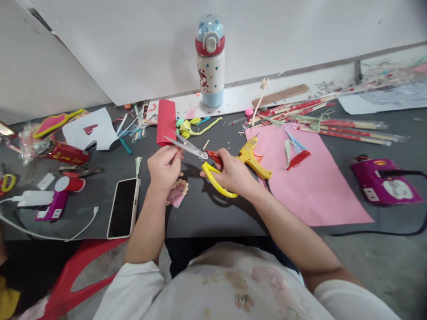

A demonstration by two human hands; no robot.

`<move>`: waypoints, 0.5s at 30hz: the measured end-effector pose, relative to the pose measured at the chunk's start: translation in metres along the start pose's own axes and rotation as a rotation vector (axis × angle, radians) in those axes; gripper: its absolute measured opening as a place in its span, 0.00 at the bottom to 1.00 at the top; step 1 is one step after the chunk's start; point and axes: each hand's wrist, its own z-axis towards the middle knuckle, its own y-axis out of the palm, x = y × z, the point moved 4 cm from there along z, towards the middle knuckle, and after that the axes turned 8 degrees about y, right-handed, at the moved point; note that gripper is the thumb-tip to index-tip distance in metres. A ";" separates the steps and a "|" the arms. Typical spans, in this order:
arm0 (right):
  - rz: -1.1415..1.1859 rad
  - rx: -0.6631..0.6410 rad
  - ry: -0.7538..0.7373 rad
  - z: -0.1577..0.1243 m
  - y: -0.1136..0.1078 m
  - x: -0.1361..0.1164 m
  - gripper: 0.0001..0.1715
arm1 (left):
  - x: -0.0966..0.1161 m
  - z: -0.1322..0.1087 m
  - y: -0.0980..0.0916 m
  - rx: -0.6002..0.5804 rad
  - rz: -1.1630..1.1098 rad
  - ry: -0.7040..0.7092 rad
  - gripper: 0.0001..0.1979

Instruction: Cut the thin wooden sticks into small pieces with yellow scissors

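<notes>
My right hand [233, 173] grips a pair of scissors [191, 150] with yellow and red handles. Their blades stand apart and point left, over the fingertips of my left hand [164, 166]. The fingers of that left hand are pinched together, and whatever is between them is hidden or too small to make out. Just beyond it is a red piece of paper [166, 120], which a blade tip overlaps in view; whether the hand touches it I cannot tell. Below the hands lies a small pink piece edged with little wooden bits [178, 194]. A yellow glue gun [252, 156] lies right of the scissors.
A spotted water bottle [211, 66] stands at the back. Pink paper [320, 186] with tassels [298, 159] covers the right, near a purple power block [383, 182]. Wrapped sticks [353, 129] lie behind. At left are a phone [123, 209], red can [66, 153] and pliers [83, 172].
</notes>
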 end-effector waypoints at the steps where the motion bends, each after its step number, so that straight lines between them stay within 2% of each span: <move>1: -0.006 -0.002 0.006 0.000 0.000 0.000 0.23 | 0.000 0.000 0.000 -0.001 -0.001 0.001 0.15; 15: -0.082 0.023 0.010 0.000 -0.002 0.001 0.23 | -0.003 -0.001 0.001 0.026 0.012 0.052 0.11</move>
